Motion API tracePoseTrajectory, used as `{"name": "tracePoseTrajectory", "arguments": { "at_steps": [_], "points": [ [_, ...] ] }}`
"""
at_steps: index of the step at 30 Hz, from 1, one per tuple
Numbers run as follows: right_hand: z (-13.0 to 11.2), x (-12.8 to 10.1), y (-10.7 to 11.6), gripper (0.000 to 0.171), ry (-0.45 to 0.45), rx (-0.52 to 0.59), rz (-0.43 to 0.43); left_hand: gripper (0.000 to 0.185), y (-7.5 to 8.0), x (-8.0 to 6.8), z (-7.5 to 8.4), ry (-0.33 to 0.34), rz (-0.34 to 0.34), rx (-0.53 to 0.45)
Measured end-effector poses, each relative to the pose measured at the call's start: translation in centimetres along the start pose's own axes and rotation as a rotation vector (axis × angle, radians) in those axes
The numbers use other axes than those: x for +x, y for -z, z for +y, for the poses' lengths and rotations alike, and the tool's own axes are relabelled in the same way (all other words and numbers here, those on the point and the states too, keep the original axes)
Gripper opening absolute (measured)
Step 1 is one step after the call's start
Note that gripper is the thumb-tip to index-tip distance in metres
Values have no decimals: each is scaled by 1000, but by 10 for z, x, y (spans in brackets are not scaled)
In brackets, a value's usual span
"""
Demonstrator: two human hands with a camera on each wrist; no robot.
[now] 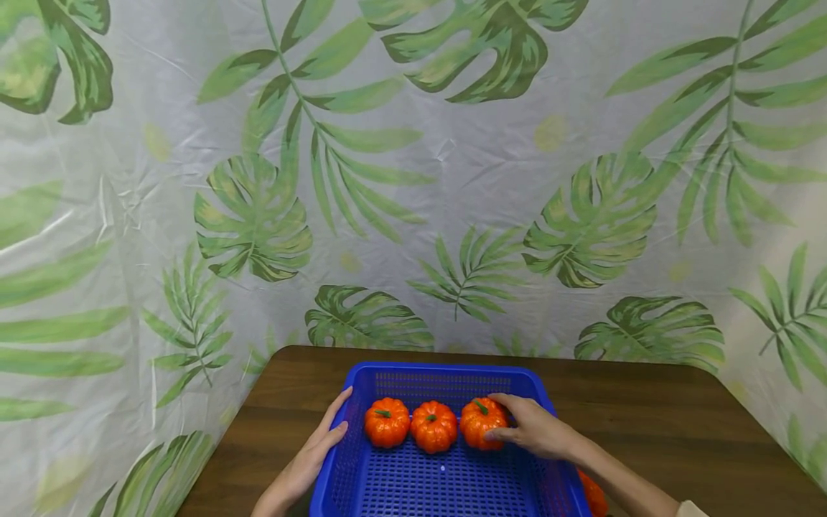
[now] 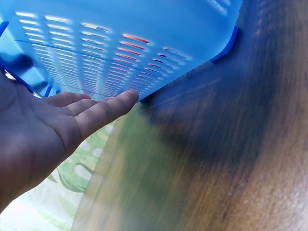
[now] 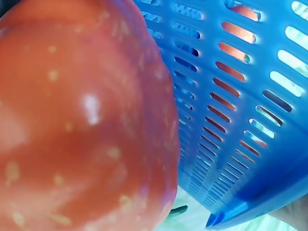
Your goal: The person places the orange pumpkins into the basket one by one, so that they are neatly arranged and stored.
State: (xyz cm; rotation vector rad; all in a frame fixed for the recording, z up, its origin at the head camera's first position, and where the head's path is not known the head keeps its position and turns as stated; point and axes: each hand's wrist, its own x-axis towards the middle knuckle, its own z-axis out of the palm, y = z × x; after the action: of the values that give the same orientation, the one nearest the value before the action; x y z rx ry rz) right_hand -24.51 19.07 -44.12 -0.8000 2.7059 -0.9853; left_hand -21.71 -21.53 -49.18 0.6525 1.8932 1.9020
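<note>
- Filling the left of the right wrist view, the right-hand pumpkin (image 3: 82, 120) is the closest thing to any lens, with the slotted wall of the blue basket (image 3: 240, 96) just beside it.
- Low in the centre of the head view, the blue basket (image 1: 413, 373) sits on the brown table (image 1: 646, 416), holding three orange pumpkins in a row.
- Within that row, the right-hand pumpkin (image 1: 481, 424) is gripped by the right hand (image 1: 533, 429), fingers curled over its top and thumb against its side.
- Left of it, the middle pumpkin (image 1: 433, 426) and the left pumpkin (image 1: 386, 422) lie just beside one another, untouched.
- At the basket's left rim, the left hand (image 1: 316, 449) rests with straight, relaxed fingers against the outer wall; the left wrist view shows the left hand (image 2: 43, 139) with its fingertips touching the basket's wall, holding nothing.
- Near the lower right edge of the basket, another orange thing (image 1: 594, 495) peeks out beside the right forearm, mostly hidden.
- Behind the table hangs a leaf-print sheet (image 1: 413, 179).
</note>
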Motion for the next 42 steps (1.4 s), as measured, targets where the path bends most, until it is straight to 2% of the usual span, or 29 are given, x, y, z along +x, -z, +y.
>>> {"name": "tracePoseTrajectory", "arguments": {
  "at_steps": [5, 17, 33, 42],
  "points": [
    [0, 3, -2, 69, -22, -4, -8, 60, 0, 0, 1, -2, 0, 0],
    [2, 4, -12, 68, -9, -115, -35, 60, -1, 1, -1, -2, -1, 4],
    [-2, 7, -12, 63, -121, -55, -7, 60, 0, -1, 0, 2, 0, -2],
    [-3, 5, -11, 63, -100, -86, 2, 60, 0, 0, 0, -9, -3, 6]
  ]
}}
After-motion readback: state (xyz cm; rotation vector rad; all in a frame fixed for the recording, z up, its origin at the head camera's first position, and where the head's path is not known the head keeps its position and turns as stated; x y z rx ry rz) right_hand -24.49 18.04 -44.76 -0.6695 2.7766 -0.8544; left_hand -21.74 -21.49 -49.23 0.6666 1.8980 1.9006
